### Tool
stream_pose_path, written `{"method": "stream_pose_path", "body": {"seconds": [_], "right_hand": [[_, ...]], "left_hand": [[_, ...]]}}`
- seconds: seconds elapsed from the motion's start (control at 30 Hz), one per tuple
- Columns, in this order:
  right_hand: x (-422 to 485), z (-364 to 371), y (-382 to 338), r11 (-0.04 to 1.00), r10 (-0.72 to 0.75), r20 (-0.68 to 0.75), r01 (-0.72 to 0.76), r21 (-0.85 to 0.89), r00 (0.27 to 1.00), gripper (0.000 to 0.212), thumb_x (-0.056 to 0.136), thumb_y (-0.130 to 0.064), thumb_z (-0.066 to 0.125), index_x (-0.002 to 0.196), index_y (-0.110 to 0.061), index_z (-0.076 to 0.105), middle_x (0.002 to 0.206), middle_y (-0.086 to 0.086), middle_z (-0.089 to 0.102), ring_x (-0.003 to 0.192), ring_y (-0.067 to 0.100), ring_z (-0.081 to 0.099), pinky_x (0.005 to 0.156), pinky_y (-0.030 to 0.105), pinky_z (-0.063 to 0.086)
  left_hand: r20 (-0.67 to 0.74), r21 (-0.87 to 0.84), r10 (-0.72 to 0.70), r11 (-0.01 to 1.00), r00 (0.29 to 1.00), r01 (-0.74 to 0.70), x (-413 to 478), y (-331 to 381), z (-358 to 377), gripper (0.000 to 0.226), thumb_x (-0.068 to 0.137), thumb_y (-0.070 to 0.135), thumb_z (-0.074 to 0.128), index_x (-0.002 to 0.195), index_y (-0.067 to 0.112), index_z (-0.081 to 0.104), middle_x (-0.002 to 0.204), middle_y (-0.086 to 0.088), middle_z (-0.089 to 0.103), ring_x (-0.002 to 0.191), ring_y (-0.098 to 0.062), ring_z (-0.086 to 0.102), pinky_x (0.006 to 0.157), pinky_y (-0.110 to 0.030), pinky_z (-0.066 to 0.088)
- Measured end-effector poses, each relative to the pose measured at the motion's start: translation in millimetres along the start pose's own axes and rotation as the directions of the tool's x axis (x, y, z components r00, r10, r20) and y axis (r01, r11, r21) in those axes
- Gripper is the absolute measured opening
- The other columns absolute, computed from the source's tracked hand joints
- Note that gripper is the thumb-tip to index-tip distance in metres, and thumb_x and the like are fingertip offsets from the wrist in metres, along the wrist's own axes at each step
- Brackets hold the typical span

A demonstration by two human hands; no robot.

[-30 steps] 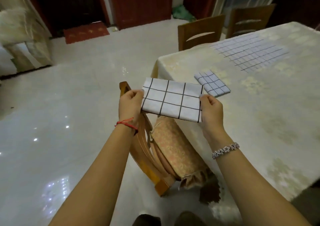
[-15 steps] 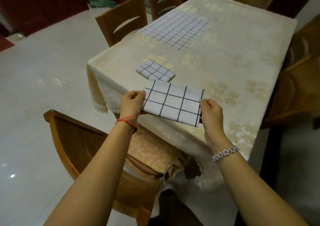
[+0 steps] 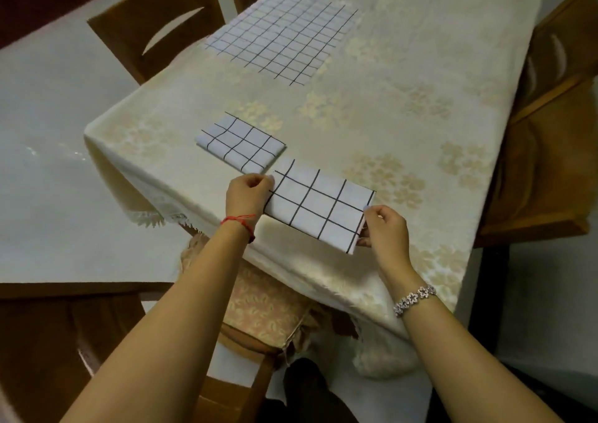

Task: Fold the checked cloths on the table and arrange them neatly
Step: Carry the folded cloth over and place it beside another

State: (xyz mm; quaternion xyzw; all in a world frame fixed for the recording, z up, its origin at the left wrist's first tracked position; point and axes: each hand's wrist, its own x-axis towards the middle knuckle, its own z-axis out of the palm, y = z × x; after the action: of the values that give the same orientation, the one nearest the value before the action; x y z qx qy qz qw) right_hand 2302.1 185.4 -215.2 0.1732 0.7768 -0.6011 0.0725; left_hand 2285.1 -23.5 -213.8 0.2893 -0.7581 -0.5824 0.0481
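Held item: held checked cloth (image 3: 318, 207), folded into a compact rectangle, at lower centre of the frame above the near edge of the table (image 3: 404, 115).
Contact: a shadow under its near side suggests it is not yet laid down. Whether its far edge touches the tablecloth cannot be told.
Left hand: left hand (image 3: 247, 196), fingers curled, pinching the cloth's left short end.
Right hand: right hand (image 3: 383, 231), thumb and fingers pinching the right short end.
Neighbour: second folded cloth (image 3: 241, 146) lies flat on the table just beyond the held one, toward centre-left. The two are near each other but appear apart.
Outstanding item: unfolded checked cloth (image 3: 281, 37), spread full size in the upper centre of the frame, well apart from the folded pair.
Progress, as judged: one cloth folded and placed, a second folded and ready to set down.
Remaining, as judged: lay the held cloth squarely beside or on its neighbour, then fold the large cloth and add it.
Surroundings: a wooden chair (image 3: 155, 34) at upper left and a cushioned chair (image 3: 262, 303) below the forearms.
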Motion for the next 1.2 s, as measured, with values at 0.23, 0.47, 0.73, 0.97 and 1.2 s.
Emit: {"method": "stream_pose_path", "body": {"seconds": [0.23,0.47,0.73,0.97,1.2], "right_hand": [[40.1,14.7,12.6,0.998,0.024,-0.049,-0.027,-0.052,0.999,0.013,0.095,-0.018,0.05,0.098,-0.008,0.058,0.072,0.002,0.057,0.059,0.014,0.054,0.056,0.028,0.052],[71.8,24.2,16.0,0.992,0.04,-0.08,-0.05,-0.117,0.996,0.018,0.096,-0.02,0.048,0.092,-0.006,0.059,0.084,0.012,0.062,0.066,0.023,0.058,0.059,0.033,0.055],[85.1,31.4,18.0,0.987,0.04,-0.064,-0.05,-0.15,0.997,0.015,0.096,-0.017,0.048,0.099,-0.008,0.06,0.082,0.011,0.065,0.061,0.018,0.062,0.06,0.03,0.057],[85.9,31.1,22.8,0.976,-0.007,-0.063,-0.007,-0.219,0.998,0.014,0.094,-0.023,0.052,0.095,-0.01,0.058,0.078,0.006,0.064,0.057,0.013,0.06,0.051,0.024,0.046],[78.0,28.9,20.1,0.95,-0.027,-0.077,0.001,-0.311,0.997,0.019,0.093,-0.032,0.052,0.096,-0.014,0.056,0.083,0.001,0.063,0.072,0.026,0.064,0.06,0.039,0.053]], "left_hand": [[-0.003,0.099,0.019,0.995,1.0,-0.018,39.4,-13.3,27.1,0.017,0.086,0.016,0.059,0.069,0.015,0.06,0.064,0.008,0.056,0.062,-0.005,0.05,0.059,-0.017,0.04],[-0.018,0.336,0.096,0.938,0.995,-0.085,68.9,-11.0,47.1,0.016,0.087,0.023,0.056,0.091,0.014,0.067,0.084,0.001,0.064,0.079,-0.016,0.056,0.069,-0.026,0.041],[-0.056,0.546,0.23,0.822,0.971,-0.163,91.3,-19.2,54.2,0.023,0.091,0.026,0.052,0.097,0.014,0.07,0.098,-0.008,0.069,0.103,-0.028,0.053,0.089,-0.038,0.037],[-0.039,0.687,0.26,0.709,0.965,-0.163,91.9,-23.2,52.5,0.029,0.092,0.029,0.049,0.107,0.014,0.069,0.109,-0.012,0.06,0.109,-0.031,0.043,0.084,-0.036,0.032],[-0.112,0.581,0.203,0.808,0.973,-0.102,85.4,-21.6,37.5,0.027,0.091,0.028,0.052,0.107,0.014,0.068,0.112,-0.011,0.059,0.112,-0.03,0.043,0.087,-0.035,0.033]]}}
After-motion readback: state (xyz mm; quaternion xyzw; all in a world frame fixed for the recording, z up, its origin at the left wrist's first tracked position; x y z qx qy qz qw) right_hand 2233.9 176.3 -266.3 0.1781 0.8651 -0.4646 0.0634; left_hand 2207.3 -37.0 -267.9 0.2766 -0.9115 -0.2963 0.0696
